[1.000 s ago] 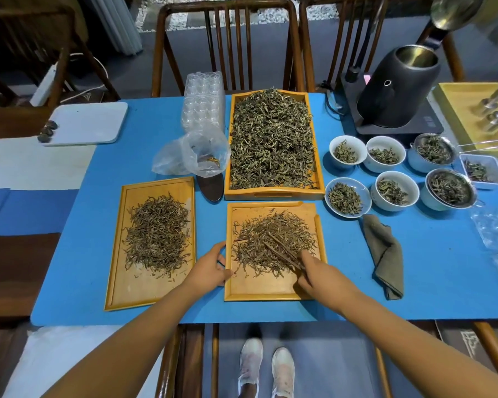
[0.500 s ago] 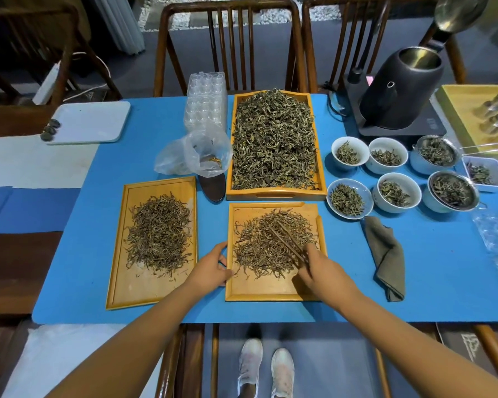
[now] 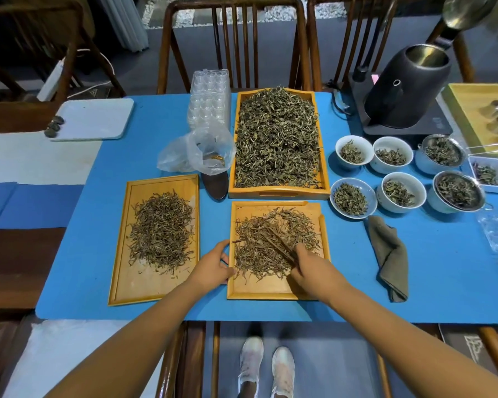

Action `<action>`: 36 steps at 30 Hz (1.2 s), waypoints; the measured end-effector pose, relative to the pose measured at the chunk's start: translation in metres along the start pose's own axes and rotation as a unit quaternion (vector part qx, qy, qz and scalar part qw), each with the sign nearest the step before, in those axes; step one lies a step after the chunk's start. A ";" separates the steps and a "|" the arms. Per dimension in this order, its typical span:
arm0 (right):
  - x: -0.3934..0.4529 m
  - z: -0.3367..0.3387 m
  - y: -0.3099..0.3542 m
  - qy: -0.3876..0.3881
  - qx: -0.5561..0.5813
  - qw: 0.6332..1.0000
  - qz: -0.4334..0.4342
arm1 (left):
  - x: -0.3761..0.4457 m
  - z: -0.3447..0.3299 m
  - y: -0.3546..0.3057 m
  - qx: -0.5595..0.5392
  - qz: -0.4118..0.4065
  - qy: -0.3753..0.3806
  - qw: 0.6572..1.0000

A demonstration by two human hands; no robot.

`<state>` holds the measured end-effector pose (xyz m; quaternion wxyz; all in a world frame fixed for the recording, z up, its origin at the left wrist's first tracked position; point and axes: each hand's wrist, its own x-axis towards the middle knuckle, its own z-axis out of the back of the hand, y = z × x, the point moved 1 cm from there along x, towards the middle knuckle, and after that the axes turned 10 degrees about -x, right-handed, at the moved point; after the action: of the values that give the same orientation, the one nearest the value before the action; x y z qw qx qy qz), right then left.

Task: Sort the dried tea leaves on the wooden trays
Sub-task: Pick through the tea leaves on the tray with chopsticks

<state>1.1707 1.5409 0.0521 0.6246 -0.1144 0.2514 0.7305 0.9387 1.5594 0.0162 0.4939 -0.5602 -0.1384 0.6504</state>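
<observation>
Three wooden trays lie on the blue table. The near middle tray (image 3: 259, 290) holds a loose pile of brown tea leaves (image 3: 259, 254). My right hand (image 3: 311, 267) grips dark wooden tongs (image 3: 276, 244) whose tips rest in that pile. My left hand (image 3: 213, 265) holds the tray's left edge, thumb on the rim. The left tray (image 3: 121, 277) carries another brown leaf pile (image 3: 161, 228). At the back stands a deeper tray (image 3: 325, 179) heaped with greener leaves (image 3: 276, 139).
Several leaf-filled cups, such as the white cup (image 3: 352, 196), stand to the right, with a grey cloth (image 3: 391, 254) in front. A plastic bag (image 3: 199, 152), a dark scoop (image 3: 216, 185), a clear blister pack (image 3: 210, 96), a black kettle (image 3: 406, 87) and a white board (image 3: 92, 119) surround the trays.
The tongs in my right hand have shifted slightly across the middle pile, stirring the leaves. My left hand has stayed on the tray's edge.
</observation>
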 end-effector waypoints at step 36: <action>0.020 0.013 0.007 -0.041 0.021 0.999 -0.028 | 0.000 0.001 0.001 -0.013 0.004 0.009 1.000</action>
<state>1.1619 1.5641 0.0551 0.6567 -0.0777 0.2375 0.7115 0.9377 1.5596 0.0157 0.4854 -0.5726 -0.1403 0.6457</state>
